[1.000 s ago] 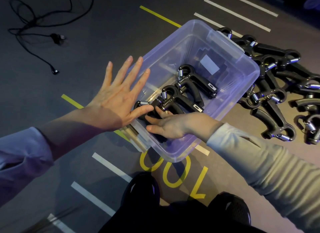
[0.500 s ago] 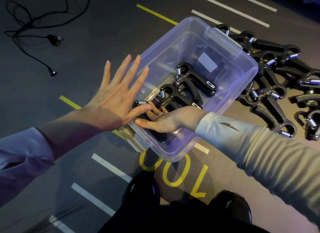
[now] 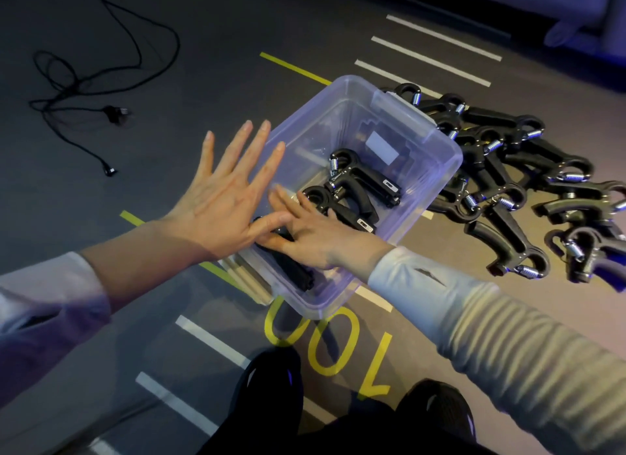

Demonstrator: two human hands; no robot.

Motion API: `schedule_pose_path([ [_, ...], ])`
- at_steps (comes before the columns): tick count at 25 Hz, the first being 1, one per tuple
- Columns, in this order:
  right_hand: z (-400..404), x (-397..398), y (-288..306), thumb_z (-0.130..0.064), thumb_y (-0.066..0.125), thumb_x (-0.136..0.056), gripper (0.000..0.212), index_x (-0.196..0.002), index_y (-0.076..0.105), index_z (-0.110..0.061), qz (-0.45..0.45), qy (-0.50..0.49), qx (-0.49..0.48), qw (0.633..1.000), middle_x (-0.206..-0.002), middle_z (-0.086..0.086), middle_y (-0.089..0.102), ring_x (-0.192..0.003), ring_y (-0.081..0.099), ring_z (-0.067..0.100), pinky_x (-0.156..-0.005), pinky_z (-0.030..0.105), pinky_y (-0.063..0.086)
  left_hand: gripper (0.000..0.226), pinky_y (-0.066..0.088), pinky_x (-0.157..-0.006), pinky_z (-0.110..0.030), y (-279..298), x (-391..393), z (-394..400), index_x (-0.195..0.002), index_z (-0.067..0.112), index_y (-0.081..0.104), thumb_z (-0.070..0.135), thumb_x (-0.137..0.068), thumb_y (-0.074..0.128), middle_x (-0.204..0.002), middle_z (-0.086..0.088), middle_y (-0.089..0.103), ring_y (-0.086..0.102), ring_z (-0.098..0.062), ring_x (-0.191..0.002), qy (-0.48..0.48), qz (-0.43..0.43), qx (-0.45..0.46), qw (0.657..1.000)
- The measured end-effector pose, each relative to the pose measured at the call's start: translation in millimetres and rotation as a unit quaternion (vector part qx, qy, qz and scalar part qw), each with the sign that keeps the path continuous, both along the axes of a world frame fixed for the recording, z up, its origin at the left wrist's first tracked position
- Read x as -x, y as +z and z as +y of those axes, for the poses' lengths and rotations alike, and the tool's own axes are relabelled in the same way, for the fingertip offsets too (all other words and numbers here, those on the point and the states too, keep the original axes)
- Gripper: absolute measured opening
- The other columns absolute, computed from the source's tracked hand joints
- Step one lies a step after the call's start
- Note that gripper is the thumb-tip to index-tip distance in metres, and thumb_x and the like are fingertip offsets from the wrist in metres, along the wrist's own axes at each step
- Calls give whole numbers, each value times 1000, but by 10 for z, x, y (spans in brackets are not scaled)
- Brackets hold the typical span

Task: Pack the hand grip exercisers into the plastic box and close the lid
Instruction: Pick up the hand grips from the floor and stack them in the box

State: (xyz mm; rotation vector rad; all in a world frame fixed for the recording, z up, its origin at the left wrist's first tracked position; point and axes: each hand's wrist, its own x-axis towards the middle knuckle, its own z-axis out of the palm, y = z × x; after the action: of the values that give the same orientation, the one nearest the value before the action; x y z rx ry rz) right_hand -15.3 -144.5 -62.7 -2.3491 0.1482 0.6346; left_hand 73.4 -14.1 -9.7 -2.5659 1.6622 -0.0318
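Observation:
A clear plastic box point(image 3: 437, 170) stands open on the floor. Three black hand grip exercisers lie inside: one at the middle point(image 3: 364, 180), one beside it point(image 3: 338, 210), and one at the near corner point(image 3: 291, 265). My right hand point(image 3: 311, 234) reaches into the box with straight fingers lying flat on the near exerciser. My left hand point(image 3: 223, 200) is spread flat against the box's left wall, thumb touching the rim. A pile of several more exercisers point(image 3: 528, 190) lies on the floor right of the box. No lid is recognisable.
A black cable point(image 3: 84, 92) with a plug is coiled on the floor at the far left. Yellow and white lines and a yellow "100" point(image 3: 325, 349) mark the dark floor. My shoes point(image 3: 271, 387) are at the bottom edge.
My right hand slid further left inside the box, over the near exerciser, its fingers stretching out toward the left wall. My left hand stayed spread against the box.

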Motion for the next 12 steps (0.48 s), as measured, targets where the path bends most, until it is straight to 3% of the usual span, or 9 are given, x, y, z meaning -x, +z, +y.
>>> schedule_pose_path([
  [4, 74, 312, 240, -64, 46, -85, 87, -150, -2, -29, -182, -46, 130, 974, -159, -1, -10, -145, -17, 22, -111, 53, -15, 90, -3, -109, -58, 234, 164, 55, -147, 11, 2, 71, -80, 3, -155, -16, -5, -7, -31, -142, 16, -10, 7, 1000],
  [8, 164, 533, 463, -64, 51, -83, 93, -150, -1, -27, -247, -74, 179, 950, -159, 1, -8, -145, -13, 24, -112, 53, -11, 93, -6, -109, -56, 399, 417, 119, -146, 15, -6, 73, -75, -3, -155, -13, -13, -13, -29, -142, 35, -2, 6, 999],
  [12, 38, 768, 613, -52, 56, -84, 91, -150, 1, -21, -281, -120, 225, 925, -159, 5, -4, -146, -8, 25, -116, 54, -1, 95, 1, -109, -60, 474, 662, 34, -147, 14, -3, 74, -74, 1, -155, -12, -12, -9, -32, -142, 21, 14, 34, 999],
])
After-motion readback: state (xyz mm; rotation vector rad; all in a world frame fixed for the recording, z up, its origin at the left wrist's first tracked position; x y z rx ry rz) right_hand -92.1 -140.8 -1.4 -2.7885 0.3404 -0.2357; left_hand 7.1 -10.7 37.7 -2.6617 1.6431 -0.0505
